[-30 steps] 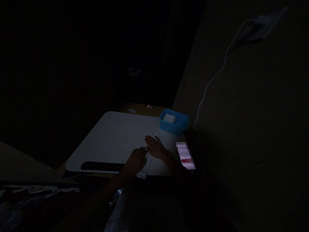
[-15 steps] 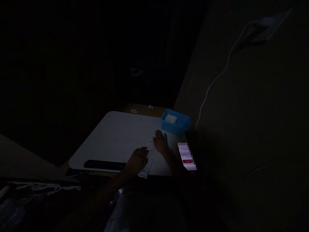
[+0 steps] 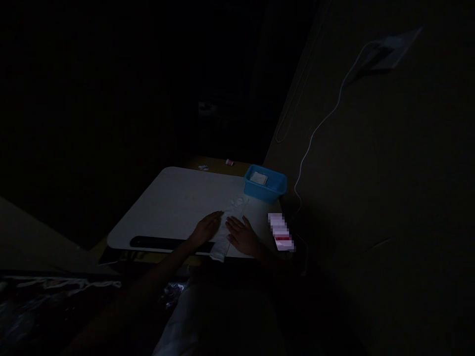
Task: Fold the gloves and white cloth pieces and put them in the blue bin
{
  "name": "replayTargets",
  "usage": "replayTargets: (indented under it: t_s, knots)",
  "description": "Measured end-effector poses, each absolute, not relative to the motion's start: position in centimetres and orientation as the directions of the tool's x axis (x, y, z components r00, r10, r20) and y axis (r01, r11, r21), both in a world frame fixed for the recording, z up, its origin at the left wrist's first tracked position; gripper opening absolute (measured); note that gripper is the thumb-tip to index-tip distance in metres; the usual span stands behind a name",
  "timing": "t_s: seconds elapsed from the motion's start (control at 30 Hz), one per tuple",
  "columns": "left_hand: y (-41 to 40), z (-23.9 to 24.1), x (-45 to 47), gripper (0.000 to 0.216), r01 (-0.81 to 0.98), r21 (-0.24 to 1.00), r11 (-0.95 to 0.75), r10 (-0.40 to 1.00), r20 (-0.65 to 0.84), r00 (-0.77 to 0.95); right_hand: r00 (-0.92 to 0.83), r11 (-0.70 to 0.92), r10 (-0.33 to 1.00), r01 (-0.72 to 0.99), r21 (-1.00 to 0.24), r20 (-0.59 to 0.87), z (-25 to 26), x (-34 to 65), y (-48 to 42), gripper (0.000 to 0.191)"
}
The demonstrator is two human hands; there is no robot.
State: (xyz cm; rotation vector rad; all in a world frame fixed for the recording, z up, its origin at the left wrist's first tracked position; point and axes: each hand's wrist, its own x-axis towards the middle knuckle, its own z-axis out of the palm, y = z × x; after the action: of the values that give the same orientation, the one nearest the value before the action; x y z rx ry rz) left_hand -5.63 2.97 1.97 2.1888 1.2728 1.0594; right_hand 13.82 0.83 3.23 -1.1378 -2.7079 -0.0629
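Observation:
The scene is very dark. A long white cloth strip (image 3: 227, 223) lies on a small white table (image 3: 174, 207), running from near the blue basket toward the front edge. My left hand (image 3: 206, 229) rests flat on the table at the strip's left side, fingers stretched out. My right hand (image 3: 243, 236) lies flat on the right side of the strip, fingers spread. Neither hand grips anything.
A blue basket (image 3: 265, 184) with something white folded inside stands at the table's far right corner. A lit phone screen (image 3: 281, 232) sits at the right edge. A white cable (image 3: 315, 133) hangs down the wall on the right. A black slot (image 3: 163, 242) runs along the table front.
My right hand has slid back along the strip from near the basket toward me. The left hand stays flat beside the strip. The view has shifted slightly.

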Motion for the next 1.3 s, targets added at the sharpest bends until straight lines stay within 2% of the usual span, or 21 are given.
replayTargets:
  t_s: [0.07, 0.17, 0.27, 0.37, 0.5, 0.57, 0.77, 0.9, 1.07, 1.17, 1.3]
  knots:
    - [4.4, 2.0, -5.8, 0.045, 0.562, 0.609, -0.559, 0.829, 0.405, 0.386, -0.719, 0.735, 0.674, 0.676, -0.052, 0.167, 3.5, 13.7, -0.2, 0.047]
    - [5.7, 1.8, -5.7, 0.042, 0.621, 0.425, -0.659, 0.752, 0.347, 0.561, -0.769, 0.779, 0.627, 0.624, -0.065, 0.125, 4.0, 13.7, -2.3, 0.051]
    - [5.8, 1.6, -5.4, 0.037, 0.690, 0.265, -0.673, 0.738, 0.303, 0.603, -0.827, 0.832, 0.554, 0.548, -0.083, 0.095, 4.6, 13.9, -4.3, 0.054]
    - [5.2, 1.7, -5.3, 0.037, 0.724, 0.210, -0.657, 0.749, 0.290, 0.595, -0.849, 0.852, 0.521, 0.512, -0.105, 0.085, 4.8, 14.1, -4.8, 0.055]
    - [4.8, 2.1, -5.2, 0.037, 0.741, 0.197, -0.642, 0.763, 0.256, 0.593, -0.734, 0.742, 0.670, 0.661, -0.110, 0.106, 4.3, 13.6, -3.9, 0.052]
    - [4.8, 2.2, -5.2, 0.037, 0.742, 0.188, -0.644, 0.762, 0.245, 0.599, -0.712, 0.720, 0.694, 0.686, -0.105, 0.106, 4.0, 13.1, -3.9, 0.052]
    - [4.8, 2.1, -5.2, 0.037, 0.751, 0.167, -0.639, 0.765, 0.247, 0.595, -0.838, 0.844, 0.535, 0.525, -0.109, 0.104, 4.5, 12.8, -6.3, 0.062]
    - [5.0, 1.9, -5.3, 0.037, 0.742, 0.193, -0.642, 0.763, 0.262, 0.592, -0.844, 0.850, 0.527, 0.521, -0.080, 0.102, 4.6, 13.2, -6.1, 0.065]
    - [5.2, 1.7, -5.4, 0.038, 0.727, 0.238, -0.644, 0.762, 0.292, 0.578, -0.806, 0.823, 0.567, 0.565, -0.063, 0.173, 3.6, 12.6, -4.8, 0.041]
    - [5.2, 1.7, -5.5, 0.042, 0.696, 0.292, -0.656, 0.750, 0.353, 0.559, -0.785, 0.812, 0.582, 0.571, -0.119, 0.211, 3.4, 12.4, -4.6, 0.035]
    - [4.9, 1.6, -5.7, 0.040, 0.635, 0.344, -0.692, 0.716, 0.440, 0.542, -0.717, 0.752, 0.655, 0.585, -0.304, 0.238, 3.3, 12.6, -5.0, 0.036]
